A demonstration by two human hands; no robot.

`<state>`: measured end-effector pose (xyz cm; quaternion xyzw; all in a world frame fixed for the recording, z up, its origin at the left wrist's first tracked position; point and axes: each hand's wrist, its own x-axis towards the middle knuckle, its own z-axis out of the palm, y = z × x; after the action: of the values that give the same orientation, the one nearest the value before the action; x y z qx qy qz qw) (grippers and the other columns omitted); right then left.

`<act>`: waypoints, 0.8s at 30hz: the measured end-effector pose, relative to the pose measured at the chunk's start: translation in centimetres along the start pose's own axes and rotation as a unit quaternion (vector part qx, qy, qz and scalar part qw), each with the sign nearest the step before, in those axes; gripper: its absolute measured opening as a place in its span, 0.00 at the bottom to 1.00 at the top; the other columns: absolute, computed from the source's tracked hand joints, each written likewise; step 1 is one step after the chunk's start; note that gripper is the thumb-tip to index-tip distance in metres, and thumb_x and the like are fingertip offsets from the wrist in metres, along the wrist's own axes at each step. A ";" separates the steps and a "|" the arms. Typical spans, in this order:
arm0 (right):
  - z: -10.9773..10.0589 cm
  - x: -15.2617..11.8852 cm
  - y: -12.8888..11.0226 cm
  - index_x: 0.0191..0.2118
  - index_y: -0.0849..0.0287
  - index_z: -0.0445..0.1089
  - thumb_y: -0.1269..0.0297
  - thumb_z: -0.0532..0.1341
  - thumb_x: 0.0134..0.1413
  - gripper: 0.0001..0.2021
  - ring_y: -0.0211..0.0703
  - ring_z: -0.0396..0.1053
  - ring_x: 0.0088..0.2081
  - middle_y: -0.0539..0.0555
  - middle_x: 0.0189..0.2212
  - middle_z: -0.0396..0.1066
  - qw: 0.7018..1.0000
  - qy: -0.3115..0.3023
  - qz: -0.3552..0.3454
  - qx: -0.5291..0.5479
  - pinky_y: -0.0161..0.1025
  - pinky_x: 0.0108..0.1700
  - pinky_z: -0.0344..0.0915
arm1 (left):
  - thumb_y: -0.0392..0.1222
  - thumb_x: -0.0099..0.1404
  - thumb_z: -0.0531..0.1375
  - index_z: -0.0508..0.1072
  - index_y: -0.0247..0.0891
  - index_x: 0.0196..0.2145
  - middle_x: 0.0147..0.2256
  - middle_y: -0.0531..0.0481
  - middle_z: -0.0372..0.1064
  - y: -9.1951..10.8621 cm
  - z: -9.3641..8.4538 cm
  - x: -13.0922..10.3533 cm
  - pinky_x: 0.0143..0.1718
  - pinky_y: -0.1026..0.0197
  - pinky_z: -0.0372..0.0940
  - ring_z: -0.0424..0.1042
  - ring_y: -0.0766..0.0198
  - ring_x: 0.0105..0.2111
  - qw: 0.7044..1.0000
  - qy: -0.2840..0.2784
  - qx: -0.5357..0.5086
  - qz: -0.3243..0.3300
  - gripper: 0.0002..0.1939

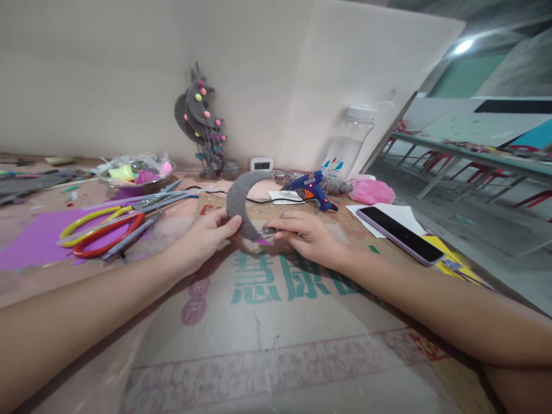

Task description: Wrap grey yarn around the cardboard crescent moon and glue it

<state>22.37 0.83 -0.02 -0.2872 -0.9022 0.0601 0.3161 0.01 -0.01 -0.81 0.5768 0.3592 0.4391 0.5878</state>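
Observation:
My left hand (218, 233) grips a crescent moon shape (240, 201) by its outer edge, thumb in front. Grey yarn is wound over most of it, and a purple tip (264, 242) shows at its lower end. Close to that tip, my right hand (308, 236) pinches a small grey bundle (268, 231) that looks like yarn; the fingers partly hide it. Both hands are just above a printed cardboard sheet (207, 356). Against the wall behind them stands a finished-looking grey moon ornament (196, 112) with colored pompoms.
On the left lie scissors (103, 230) with yellow and red handles, purple sheet (30, 236) and a bowl (138, 184) of bright pieces. A blue glue gun (317, 188), grey yarn (338, 185), water bottle (345, 144), pink plastic bag (373, 191) and phone (399, 233) sit behind or to the right.

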 end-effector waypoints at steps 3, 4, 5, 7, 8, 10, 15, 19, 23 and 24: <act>0.0 -0.1 -0.1 0.45 0.56 0.72 0.63 0.54 0.60 0.12 0.41 0.70 0.40 0.54 0.37 0.74 0.997 0.065 0.037 0.015 0.39 0.43 0.65 | 0.50 0.58 0.61 0.73 0.37 0.34 0.35 0.48 0.76 -0.1 0.0 0.0 0.38 0.59 0.66 0.74 0.57 0.36 1.000 0.014 0.002 -0.003 0.13; -0.1 -0.1 -0.1 0.45 0.56 0.72 0.62 0.54 0.60 0.12 0.41 0.70 0.42 0.54 0.39 0.74 0.996 0.076 0.050 0.019 0.40 0.45 0.65 | 0.50 0.58 0.61 0.73 0.37 0.33 0.35 0.47 0.76 -0.2 -0.1 0.0 0.38 0.59 0.66 0.74 0.57 0.37 1.000 0.017 0.006 -0.003 0.13; -0.1 -0.2 -0.1 0.45 0.56 0.72 0.62 0.54 0.60 0.12 0.41 0.70 0.42 0.54 0.39 0.74 0.995 0.077 0.058 0.023 0.41 0.46 0.65 | 0.50 0.58 0.61 0.73 0.37 0.33 0.36 0.47 0.76 -0.2 -0.1 0.0 0.39 0.59 0.66 0.74 0.56 0.38 1.000 0.017 0.011 -0.004 0.13; -0.2 -0.2 0.0 0.45 0.56 0.72 0.61 0.53 0.60 0.13 0.42 0.70 0.42 0.54 0.39 0.74 0.997 0.052 0.054 0.028 0.41 0.47 0.65 | 0.51 0.58 0.61 0.73 0.37 0.34 0.37 0.46 0.76 -0.1 -0.1 0.0 0.40 0.58 0.65 0.73 0.56 0.40 1.000 0.016 0.021 -0.005 0.14; -0.3 -0.2 0.1 0.45 0.56 0.72 0.60 0.53 0.60 0.13 0.42 0.70 0.41 0.54 0.39 0.74 0.998 0.041 0.046 0.030 0.42 0.47 0.64 | 0.51 0.58 0.61 0.73 0.37 0.34 0.36 0.47 0.76 -0.1 -0.1 0.0 0.40 0.58 0.65 0.73 0.56 0.40 1.000 0.017 0.023 -0.005 0.14; -0.3 -0.1 0.2 0.45 0.56 0.72 0.59 0.52 0.61 0.14 0.41 0.69 0.39 0.55 0.37 0.73 0.999 0.021 0.027 0.028 0.42 0.45 0.64 | 0.51 0.57 0.62 0.73 0.38 0.34 0.33 0.48 0.76 -0.2 -0.2 0.0 0.39 0.58 0.65 0.74 0.57 0.37 1.000 0.024 0.020 -0.005 0.14; -0.2 0.0 0.2 0.45 0.57 0.72 0.59 0.53 0.61 0.14 0.40 0.66 0.34 0.54 0.30 0.69 1.000 -0.006 0.005 0.022 0.39 0.40 0.64 | 0.50 0.57 0.61 0.72 0.37 0.34 0.31 0.49 0.75 -0.4 -0.2 0.0 0.35 0.60 0.65 0.73 0.61 0.31 0.999 0.032 0.017 -0.015 0.14; -0.2 0.0 0.2 0.45 0.59 0.72 0.62 0.54 0.60 0.13 0.39 0.66 0.34 0.54 0.30 0.69 0.999 -0.013 0.007 0.031 0.38 0.40 0.64 | 0.49 0.58 0.61 0.71 0.36 0.37 0.34 0.48 0.75 -0.1 -0.1 -0.1 0.37 0.59 0.66 0.73 0.60 0.32 1.000 0.018 0.005 -0.019 0.14; 0.0 0.1 0.3 0.44 0.60 0.72 0.63 0.55 0.59 0.12 0.39 0.66 0.34 0.53 0.30 0.68 0.999 -0.018 0.000 0.044 0.38 0.40 0.64 | 0.50 0.58 0.61 0.72 0.36 0.35 0.32 0.49 0.75 0.1 0.1 -0.1 0.36 0.59 0.67 0.74 0.60 0.30 1.000 -0.001 0.003 -0.011 0.14; 0.1 0.1 0.4 0.44 0.60 0.72 0.63 0.55 0.59 0.12 0.39 0.66 0.34 0.53 0.30 0.68 0.999 -0.018 -0.003 0.048 0.37 0.40 0.64 | 0.50 0.58 0.61 0.72 0.37 0.34 0.32 0.49 0.75 0.1 0.1 -0.1 0.35 0.59 0.67 0.74 0.60 0.29 1.000 -0.004 -0.001 -0.008 0.13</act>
<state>22.45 1.18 -0.15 -0.2680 -0.9047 0.1080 0.3131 0.06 -0.12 -0.66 0.5754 0.3611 0.4324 0.5929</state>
